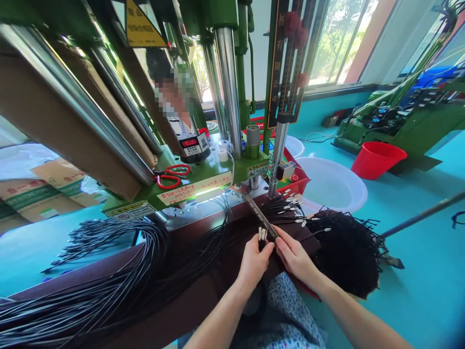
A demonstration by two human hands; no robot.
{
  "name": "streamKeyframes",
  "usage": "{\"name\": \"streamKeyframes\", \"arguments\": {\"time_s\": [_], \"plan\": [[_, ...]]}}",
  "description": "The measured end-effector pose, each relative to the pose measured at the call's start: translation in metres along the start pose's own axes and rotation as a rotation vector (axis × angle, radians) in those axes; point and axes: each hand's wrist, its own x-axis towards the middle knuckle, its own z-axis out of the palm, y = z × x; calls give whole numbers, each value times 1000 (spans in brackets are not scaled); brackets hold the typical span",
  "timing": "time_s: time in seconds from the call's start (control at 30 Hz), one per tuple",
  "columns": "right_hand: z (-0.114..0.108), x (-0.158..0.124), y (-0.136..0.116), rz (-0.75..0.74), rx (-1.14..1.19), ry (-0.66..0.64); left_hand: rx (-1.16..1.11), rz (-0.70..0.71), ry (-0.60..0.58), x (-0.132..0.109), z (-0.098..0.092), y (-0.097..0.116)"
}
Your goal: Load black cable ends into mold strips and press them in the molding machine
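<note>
My left hand [252,264] is closed around a small bunch of black cables whose silver metal connectors [262,234] stick up above the fingers. Beside it, my right hand [296,252] has its fingers at the near end of a long, narrow metal mould strip [260,213]. The strip slants away towards the green press [203,179], its far end by the press's base. What my right fingertips pinch, apart from the strip, is too small to make out. More cable ends with white connectors [290,203] lie on the dark table just right of the strip.
Long bundles of black cable [119,276] run over the table at left. Red-handled scissors [172,175] lie on the press. A heap of black parts [347,252] sits at right, near a white basin [330,182] and a red bucket [378,157]. A person [178,106] is behind the press.
</note>
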Motion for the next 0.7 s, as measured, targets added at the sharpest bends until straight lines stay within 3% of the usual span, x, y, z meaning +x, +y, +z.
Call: {"name": "streamKeyframes", "arguments": {"time_s": [0.1,0.17,0.23,0.33,0.43,0.7], "plan": [[3,-4,-5,48,91,4,-21,76,6,-1,-1,4],[2,-6,-7,97,158,14,-87,127,87,1,-3,6],[-1,-8,-8,110,205,35,-172,81,146,2,-4,9],[-5,-9,-5,92,225,43,-181,-93,31,1,-4,15],[-6,-10,-4,90,201,11,-136,-163,-87,-3,-2,19],[-8,-7,-5,109,165,-40,-175,-221,-94,-3,-3,19]]}}
